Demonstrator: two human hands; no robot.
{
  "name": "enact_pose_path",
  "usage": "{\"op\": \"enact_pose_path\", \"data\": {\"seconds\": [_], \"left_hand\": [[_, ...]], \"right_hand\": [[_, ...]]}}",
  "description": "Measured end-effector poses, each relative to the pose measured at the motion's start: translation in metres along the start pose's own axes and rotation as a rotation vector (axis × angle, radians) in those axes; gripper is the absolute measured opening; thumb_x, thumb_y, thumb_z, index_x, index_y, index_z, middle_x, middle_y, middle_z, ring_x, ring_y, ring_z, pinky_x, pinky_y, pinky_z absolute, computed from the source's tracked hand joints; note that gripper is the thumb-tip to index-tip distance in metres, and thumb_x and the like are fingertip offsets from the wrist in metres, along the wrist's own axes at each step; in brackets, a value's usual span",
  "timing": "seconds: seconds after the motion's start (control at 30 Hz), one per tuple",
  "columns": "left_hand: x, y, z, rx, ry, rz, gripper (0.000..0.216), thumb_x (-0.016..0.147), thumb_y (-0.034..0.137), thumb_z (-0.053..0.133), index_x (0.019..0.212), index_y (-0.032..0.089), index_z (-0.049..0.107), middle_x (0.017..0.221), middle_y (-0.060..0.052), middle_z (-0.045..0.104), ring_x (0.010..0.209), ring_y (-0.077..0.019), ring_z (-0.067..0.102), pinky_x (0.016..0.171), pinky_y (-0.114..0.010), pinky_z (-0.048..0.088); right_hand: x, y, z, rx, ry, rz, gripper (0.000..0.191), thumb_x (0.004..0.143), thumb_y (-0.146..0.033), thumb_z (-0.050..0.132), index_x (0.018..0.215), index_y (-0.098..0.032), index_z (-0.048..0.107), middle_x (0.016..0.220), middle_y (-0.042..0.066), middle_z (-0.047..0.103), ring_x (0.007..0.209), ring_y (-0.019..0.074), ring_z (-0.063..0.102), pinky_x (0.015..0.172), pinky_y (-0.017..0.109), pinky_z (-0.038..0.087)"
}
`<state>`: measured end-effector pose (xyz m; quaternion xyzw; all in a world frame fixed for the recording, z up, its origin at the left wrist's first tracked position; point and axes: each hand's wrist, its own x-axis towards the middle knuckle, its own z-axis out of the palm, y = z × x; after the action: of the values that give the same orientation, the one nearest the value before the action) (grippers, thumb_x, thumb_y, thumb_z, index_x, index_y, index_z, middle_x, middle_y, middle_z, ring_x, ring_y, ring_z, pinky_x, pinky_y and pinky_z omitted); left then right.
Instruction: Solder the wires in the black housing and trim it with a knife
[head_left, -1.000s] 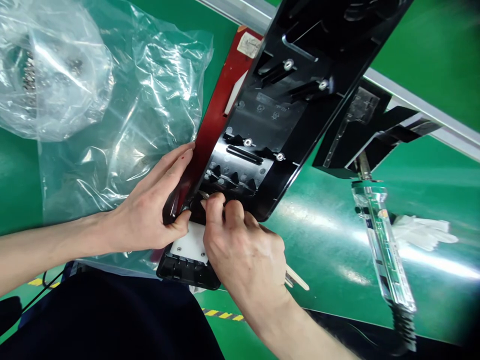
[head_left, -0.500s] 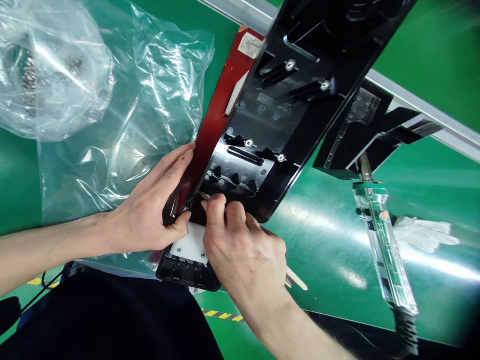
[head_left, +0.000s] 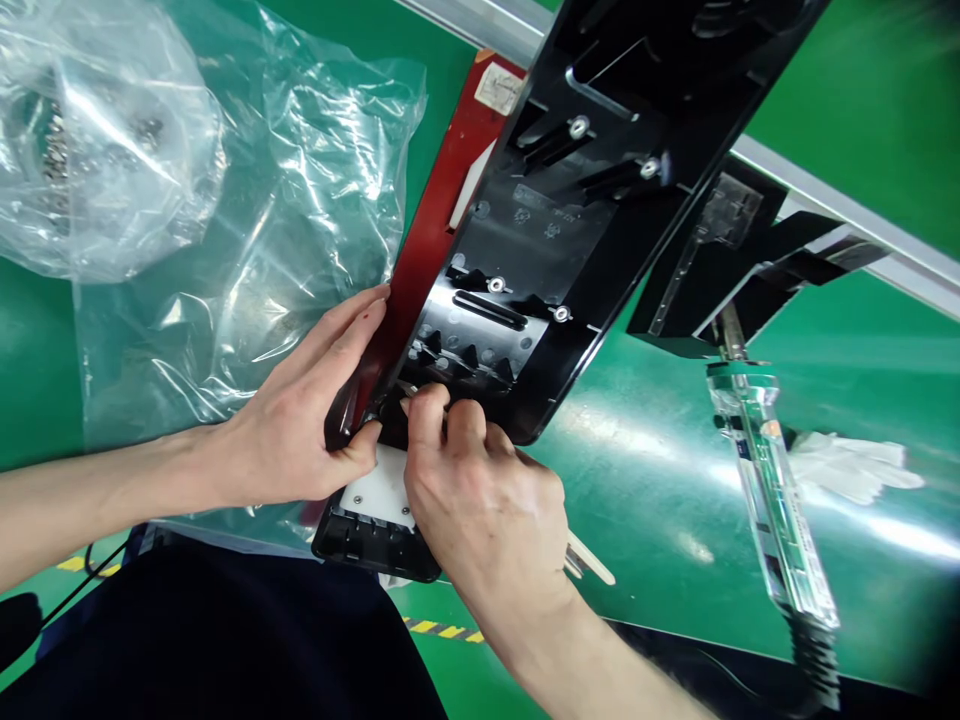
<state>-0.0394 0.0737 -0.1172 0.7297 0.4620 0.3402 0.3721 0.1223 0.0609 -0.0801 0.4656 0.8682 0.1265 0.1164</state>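
A long black plastic cover (head_left: 525,240) lies with its ribbed inner side up, along a red fixture bar (head_left: 427,230). My left hand (head_left: 292,410) steadies the cover's near left corner, thumb pressed at the edge and fingers stretched along the red bar. My right hand (head_left: 487,500) is closed around a slim tool with pale handle ends (head_left: 592,560). The tool's metal tip reaches inside the cover's near end, close to my left thumb; what it touches is hidden. Below the hands is a white plate (head_left: 379,488) with small screws, on a black end piece (head_left: 375,540).
A clear plastic bag (head_left: 315,150) with small metal parts (head_left: 60,140) spreads across the left. On the right an electric screwdriver (head_left: 772,480) rests with its tip in a black holder (head_left: 697,270). A white glove (head_left: 855,465) lies beyond it. A metal rail (head_left: 847,225) crosses behind.
My right hand has shifted very slightly left and up, its grip on the tool kept. The left hand and the cover look nearly unmoved.
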Motion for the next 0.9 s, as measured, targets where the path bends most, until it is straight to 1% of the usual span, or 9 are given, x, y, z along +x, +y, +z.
{"op": "enact_pose_path", "data": {"seconds": [0.2, 0.3, 0.67, 0.9], "left_hand": [[-0.0007, -0.001, 0.0011, -0.003, 0.014, 0.025, 0.074, 0.072, 0.007, 0.053, 0.139, -0.003, 0.024, 0.139, -0.025, 0.032, 0.134, -0.0292, 0.031, 0.112, -0.043, 0.036], [-0.001, -0.0009, 0.0015, 0.0, 0.021, 0.026, 0.074, 0.072, 0.007, 0.053, 0.139, -0.005, 0.024, 0.139, -0.025, 0.032, 0.134, -0.029, 0.031, 0.113, -0.042, 0.036], [-0.0008, -0.001, 0.0014, -0.029, 0.007, -0.047, 0.078, 0.069, 0.009, 0.055, 0.141, 0.005, 0.025, 0.14, -0.019, 0.032, 0.134, -0.0302, 0.03, 0.113, -0.045, 0.036], [-0.0006, -0.0002, 0.0017, -0.04, 0.003, -0.06, 0.077, 0.068, 0.009, 0.055, 0.14, 0.003, 0.026, 0.14, -0.02, 0.032, 0.134, -0.0306, 0.03, 0.113, -0.045, 0.036]], "right_hand": [[0.0008, 0.0013, -0.0019, 0.002, -0.014, -0.034, 0.018, 0.082, -0.002, 0.035, 0.092, -0.006, 0.049, 0.064, 0.003, 0.037, 0.046, 0.0137, 0.042, 0.045, 0.024, 0.013], [0.0002, 0.0019, -0.0011, 0.008, 0.0, -0.027, 0.018, 0.082, -0.002, 0.035, 0.092, -0.006, 0.049, 0.063, 0.003, 0.038, 0.045, 0.0141, 0.042, 0.045, 0.024, 0.013], [0.0013, 0.0054, -0.001, -0.004, 0.029, -0.066, 0.02, 0.079, -0.001, 0.037, 0.094, -0.005, 0.05, 0.064, 0.004, 0.04, 0.045, 0.0138, 0.042, 0.045, 0.024, 0.012], [0.0, 0.004, -0.0014, -0.002, 0.003, -0.074, 0.019, 0.079, -0.001, 0.04, 0.093, -0.006, 0.051, 0.064, 0.004, 0.039, 0.045, 0.0135, 0.042, 0.045, 0.024, 0.012]]}}
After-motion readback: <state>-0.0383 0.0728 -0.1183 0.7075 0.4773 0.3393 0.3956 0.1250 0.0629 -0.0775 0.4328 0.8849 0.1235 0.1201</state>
